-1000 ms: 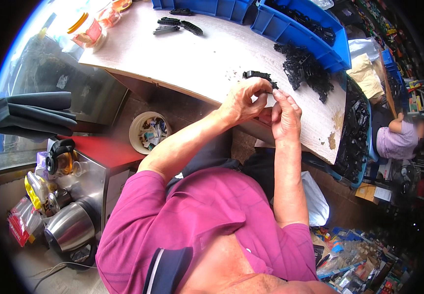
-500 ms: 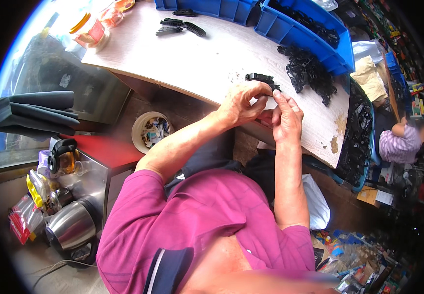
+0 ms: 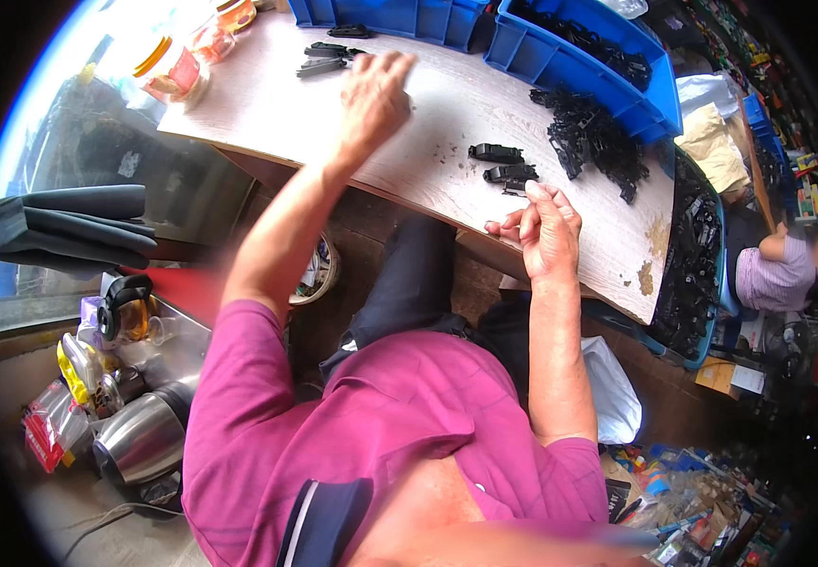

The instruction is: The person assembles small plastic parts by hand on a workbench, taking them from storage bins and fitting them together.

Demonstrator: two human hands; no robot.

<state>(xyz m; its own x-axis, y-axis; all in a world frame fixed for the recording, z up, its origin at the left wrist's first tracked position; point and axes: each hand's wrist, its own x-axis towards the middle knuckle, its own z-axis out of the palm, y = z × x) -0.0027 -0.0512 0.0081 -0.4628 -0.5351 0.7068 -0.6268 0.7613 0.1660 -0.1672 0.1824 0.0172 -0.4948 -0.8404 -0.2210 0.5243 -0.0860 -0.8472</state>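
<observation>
My left hand is over the far left part of the pale table, its fingertips beside a small group of long black plastic parts. Those fingers are blurred and partly turned away, so whether they hold anything does not show. At the near edge of the table, my right hand is closed, thumb and forefinger pinched together; anything between them is too small to make out. Just beyond its fingertips lie two black plastic parts, one behind the other.
A loose heap of small black pieces lies to the right, before a blue bin of black parts. Another blue bin stands at the far edge. Lidded jars are at the left corner; a pail stands below the table.
My left hand has left the right hand and swung far left to the group of black parts. My right hand has hardly moved. The second black part near it is now uncovered.
</observation>
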